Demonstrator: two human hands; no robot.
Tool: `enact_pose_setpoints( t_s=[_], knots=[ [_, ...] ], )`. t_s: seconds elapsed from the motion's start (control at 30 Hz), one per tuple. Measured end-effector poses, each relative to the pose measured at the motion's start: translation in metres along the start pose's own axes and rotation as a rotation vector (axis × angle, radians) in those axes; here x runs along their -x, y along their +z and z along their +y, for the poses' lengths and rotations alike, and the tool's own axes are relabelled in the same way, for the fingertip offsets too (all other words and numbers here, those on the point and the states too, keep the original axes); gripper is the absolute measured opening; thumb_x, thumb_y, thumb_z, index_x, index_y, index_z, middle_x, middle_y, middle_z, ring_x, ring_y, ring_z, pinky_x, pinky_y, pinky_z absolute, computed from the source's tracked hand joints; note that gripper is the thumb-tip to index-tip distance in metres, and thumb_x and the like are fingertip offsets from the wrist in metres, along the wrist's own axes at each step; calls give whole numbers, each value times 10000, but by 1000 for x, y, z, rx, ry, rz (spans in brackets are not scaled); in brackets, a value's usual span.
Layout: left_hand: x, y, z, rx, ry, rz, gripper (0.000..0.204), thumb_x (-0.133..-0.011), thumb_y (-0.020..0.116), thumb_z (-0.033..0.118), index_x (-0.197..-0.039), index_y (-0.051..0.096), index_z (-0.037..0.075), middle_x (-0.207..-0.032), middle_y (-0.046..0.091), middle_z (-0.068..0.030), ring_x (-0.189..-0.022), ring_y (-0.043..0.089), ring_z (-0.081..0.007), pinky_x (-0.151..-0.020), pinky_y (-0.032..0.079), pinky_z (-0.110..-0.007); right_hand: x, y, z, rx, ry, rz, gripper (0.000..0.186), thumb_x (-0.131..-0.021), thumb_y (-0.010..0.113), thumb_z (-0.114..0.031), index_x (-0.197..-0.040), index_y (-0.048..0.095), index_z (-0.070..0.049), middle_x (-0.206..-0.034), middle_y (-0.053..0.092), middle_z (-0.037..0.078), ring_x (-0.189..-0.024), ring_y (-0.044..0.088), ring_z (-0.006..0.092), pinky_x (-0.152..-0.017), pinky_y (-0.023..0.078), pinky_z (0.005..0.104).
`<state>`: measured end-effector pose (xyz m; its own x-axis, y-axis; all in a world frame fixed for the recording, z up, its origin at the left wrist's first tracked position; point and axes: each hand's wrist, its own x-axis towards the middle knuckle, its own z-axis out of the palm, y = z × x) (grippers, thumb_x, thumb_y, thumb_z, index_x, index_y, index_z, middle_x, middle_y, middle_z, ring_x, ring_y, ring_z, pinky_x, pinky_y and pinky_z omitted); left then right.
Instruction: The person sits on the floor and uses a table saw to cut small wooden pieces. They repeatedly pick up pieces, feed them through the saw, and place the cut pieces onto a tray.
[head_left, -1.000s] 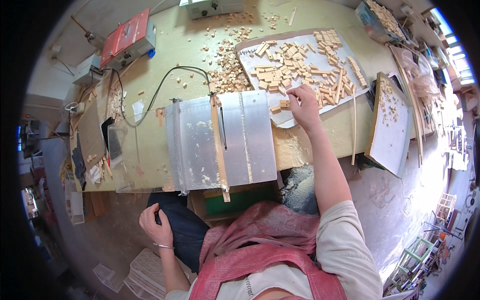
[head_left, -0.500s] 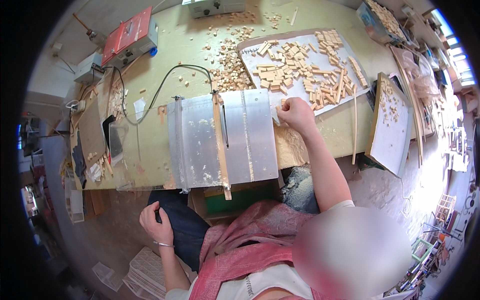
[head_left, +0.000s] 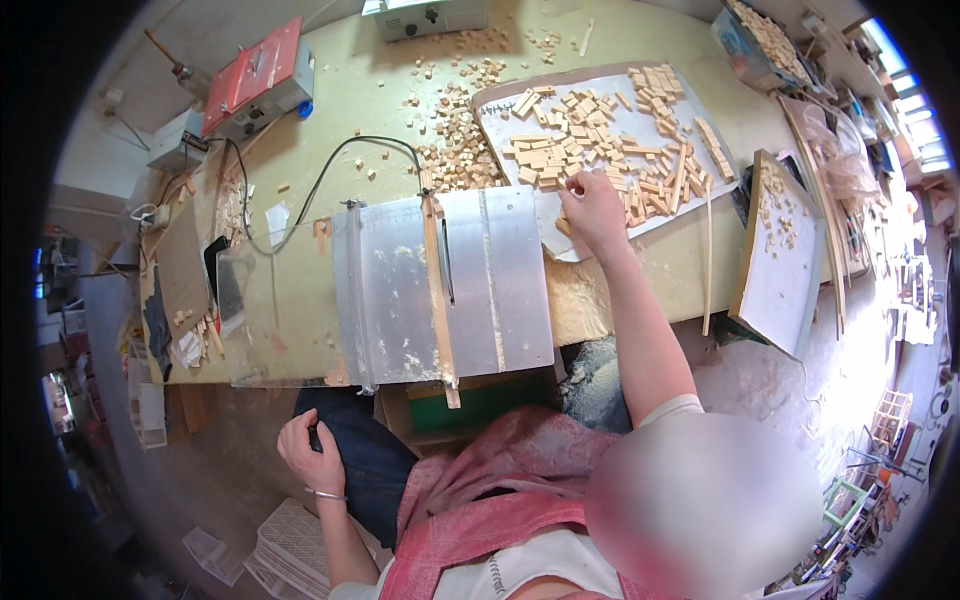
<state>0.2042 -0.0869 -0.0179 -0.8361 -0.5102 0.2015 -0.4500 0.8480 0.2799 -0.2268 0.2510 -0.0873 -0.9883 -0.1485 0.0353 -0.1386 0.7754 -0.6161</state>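
My right hand (head_left: 594,212) is curled at the near edge of a white board (head_left: 560,246) strewn with small wooden blocks (head_left: 590,105). Its fingertips meet beside the heap; what they pinch, if anything, is hidden. One block (head_left: 563,227) lies just left of that hand. Resting on my left thigh, my left hand (head_left: 310,447) is closed around something dark that I cannot make out. Between them stands a metal saw table (head_left: 395,290) dusted with sawdust. A wooden strip (head_left: 436,290) runs along it beside a narrow slot (head_left: 447,262).
Small wooden cubes (head_left: 455,150) are piled beyond the saw table. A black cable (head_left: 345,145) loops over the workbench (head_left: 360,90). At the right, a tilted tray (head_left: 785,275) holds some pieces, with a bin of blocks (head_left: 765,50) behind. A red-topped box (head_left: 255,75) stands far left.
My right hand has moved slightly away from me, from beside the saw table's corner toward the block heap. My left hand stays on my thigh.
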Motion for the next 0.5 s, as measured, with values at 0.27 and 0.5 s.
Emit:
enact_pose_setpoints(
  t_s=[0.27,0.5],
  knots=[
    [-1,1,-2,12,-15,-16,186,-902,670,68,-1087,690,61,-1038,696,-89,-1006,639,-290,-1041,435,-442,-14,11,11,-67,-27,22,114,-868,694,-127,-938,714,-40,-1013,654,159,-950,662,338,-834,539,425],
    [1,2,-3,13,-13,-2,178,-902,672,74,-1078,692,60,-1039,697,-86,-1007,640,-288,-1040,436,-442,2,-13,22,-207,-38,-177,228,-846,695,-119,-1052,695,-23,-1036,628,162,-910,666,321,-844,542,407]
  ],
)
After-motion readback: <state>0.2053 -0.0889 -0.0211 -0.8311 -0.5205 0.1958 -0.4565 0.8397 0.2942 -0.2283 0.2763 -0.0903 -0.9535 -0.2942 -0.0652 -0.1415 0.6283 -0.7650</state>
